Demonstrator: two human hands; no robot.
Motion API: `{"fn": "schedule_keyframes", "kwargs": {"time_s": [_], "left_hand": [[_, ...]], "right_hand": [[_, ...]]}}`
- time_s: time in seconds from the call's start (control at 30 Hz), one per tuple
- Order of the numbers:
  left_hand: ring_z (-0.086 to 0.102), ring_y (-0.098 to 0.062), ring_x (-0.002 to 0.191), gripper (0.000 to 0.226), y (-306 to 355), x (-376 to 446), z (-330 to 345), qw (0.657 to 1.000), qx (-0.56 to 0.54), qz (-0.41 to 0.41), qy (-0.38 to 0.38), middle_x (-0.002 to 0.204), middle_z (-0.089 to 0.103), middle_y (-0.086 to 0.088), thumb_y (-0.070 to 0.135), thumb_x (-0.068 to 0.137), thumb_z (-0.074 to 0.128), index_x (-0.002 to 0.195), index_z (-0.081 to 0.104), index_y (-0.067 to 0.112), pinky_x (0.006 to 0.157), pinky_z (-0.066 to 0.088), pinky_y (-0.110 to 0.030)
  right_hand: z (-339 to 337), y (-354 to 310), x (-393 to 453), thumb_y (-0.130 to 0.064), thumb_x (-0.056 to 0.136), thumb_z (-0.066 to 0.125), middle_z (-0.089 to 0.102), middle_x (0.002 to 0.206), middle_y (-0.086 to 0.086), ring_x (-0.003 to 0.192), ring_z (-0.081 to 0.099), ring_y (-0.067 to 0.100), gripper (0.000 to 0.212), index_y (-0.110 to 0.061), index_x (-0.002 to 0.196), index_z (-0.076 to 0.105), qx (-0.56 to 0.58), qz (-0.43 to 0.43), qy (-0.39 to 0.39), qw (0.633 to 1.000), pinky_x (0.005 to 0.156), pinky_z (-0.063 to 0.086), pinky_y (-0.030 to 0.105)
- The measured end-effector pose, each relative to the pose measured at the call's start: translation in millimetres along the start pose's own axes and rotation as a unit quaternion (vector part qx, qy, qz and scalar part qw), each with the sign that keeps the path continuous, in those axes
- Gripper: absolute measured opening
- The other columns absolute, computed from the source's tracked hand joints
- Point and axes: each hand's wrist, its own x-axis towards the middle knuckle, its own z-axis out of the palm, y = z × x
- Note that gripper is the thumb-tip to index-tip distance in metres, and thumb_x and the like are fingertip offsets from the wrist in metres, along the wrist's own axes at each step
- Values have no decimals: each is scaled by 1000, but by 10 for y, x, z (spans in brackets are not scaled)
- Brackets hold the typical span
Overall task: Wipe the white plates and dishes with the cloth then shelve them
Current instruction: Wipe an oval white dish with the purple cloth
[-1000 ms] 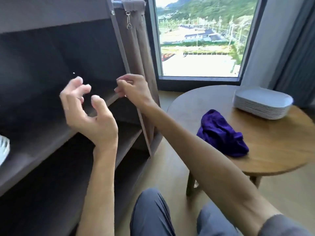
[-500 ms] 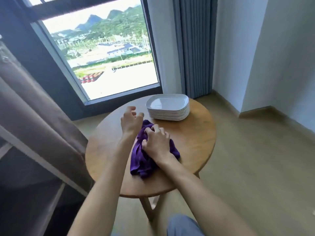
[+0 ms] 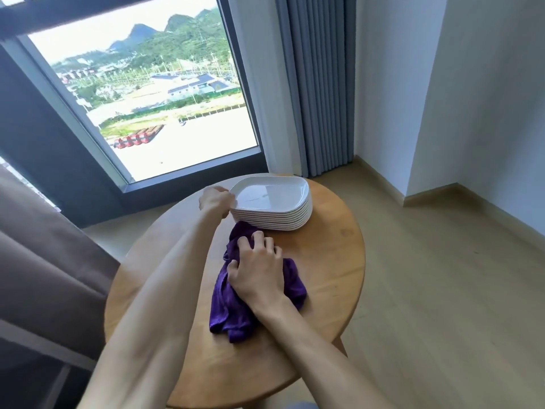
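Head view: right hand (image 3: 259, 273) bunching purple cloth (image 3: 236, 308) underneath, ready for wiping, left hand (image 3: 215, 200) pinching top plate (image 3: 269, 193) of stack just beyond, probably for lifting.

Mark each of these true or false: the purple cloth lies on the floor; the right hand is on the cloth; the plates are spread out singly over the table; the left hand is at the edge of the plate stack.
1. The purple cloth lies on the floor. False: it lies on the round wooden table.
2. The right hand is on the cloth. True: its fingers curl into the fabric.
3. The plates are spread out singly. False: the white plates sit in one stack.
4. The left hand is at the stack's edge. True: it touches the top plate's rim.
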Motion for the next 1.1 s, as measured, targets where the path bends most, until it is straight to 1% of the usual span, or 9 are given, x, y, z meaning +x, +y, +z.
{"fn": "schedule_keyframes", "kwargs": {"time_s": [0.13, 0.23, 0.33, 0.53, 0.67, 0.77, 0.87, 0.97, 1.1], "left_hand": [[65, -29, 81, 20, 8, 66, -117, 999, 16, 18, 25, 93, 70, -15, -4, 84, 62, 94, 76, 7, 74, 59, -34], [59, -29, 65, 17, 8, 119, -262, 999, -27, -2, 25, 93, 64, -21, -4, 89, 47, 88, 64, -1, 64, 55, -35], [65, -30, 69, 29, -24, 69, -386, 990, -127, -62, -11, 111, 63, -21, 0, 97, 41, 119, 58, -1, 74, 63, -42], [67, -39, 104, 39, -203, -481, -633, 886, -429, -143, -103, 118, 57, -20, -12, 80, 34, 112, 49, 3, 76, 65, -46], [58, -56, 120, 47, -423, -825, -824, 850, -496, -149, -91, 132, 54, -33, -7, 85, 28, 132, 39, -8, 87, 60, -56], [56, -49, 127, 40, -614, -1014, -969, 821, -550, -151, -41, 130, 61, -28, -2, 90, 31, 125, 49, -7, 99, 55, -52], [60, -47, 120, 39, -789, -1216, -1091, 814, -563, -141, 13, 132, 63, -27, 6, 94, 35, 126, 55, -5, 88, 55, -48], [62, -49, 118, 46, -926, -1496, -1162, 815, -562, -130, 56, 129, 64, -29, 14, 97, 38, 138, 52, -5, 83, 58, -50], [69, -38, 98, 34, -1004, -1776, -1157, 812, -570, -100, 69, 107, 76, -19, 18, 103, 39, 121, 63, 1, 63, 62, -40]], "right_hand": [[-14, 0, 1, -36, 88, 54, 54, 127, 11, 113, 51, 33, 32, -17, 114, 58, 5, -2, 3, 1000, 93, 43, 46], [-12, -7, -12, -41, 85, 59, 54, 124, 11, 111, 52, 33, 36, -17, 113, 59, 17, 3, 14, 1000, 92, 43, 46], [7, 1, -15, -48, 80, 65, 48, 127, 11, 113, 50, 32, 51, -19, 120, 53, 16, 18, 11, 1000, 94, 43, 46], [43, 8, 2, -41, 91, 57, 51, 135, 16, 122, 49, 34, 48, -17, 132, 52, -12, 32, 13, 999, 97, 40, 46], [5, 27, -11, -25, 95, 52, 67, 111, 11, 103, 61, 35, 24, -12, 110, 67, 69, 36, 79, 994, 81, 46, 42], [-59, 59, 9, -18, 96, 55, 72, 94, 11, 90, 64, 37, 15, -9, 95, 67, 212, 107, 141, 961, 71, 42, 39], [-260, 63, 57, -15, 96, 57, 69, 84, 3, 81, 62, 26, 11, -12, 88, 64, 400, 166, 190, 881, 75, 40, 33], [-481, -105, 47, -20, 96, 56, 60, 77, -8, 69, 52, 5, 14, -16, 82, 58, 465, 134, 209, 850, 76, 44, 32], [-702, -626, -58, -24, 99, 56, 66, 85, -11, 78, 60, -2, 11, -26, 92, 64, 525, 16, 116, 843, 71, 46, 13]]}}
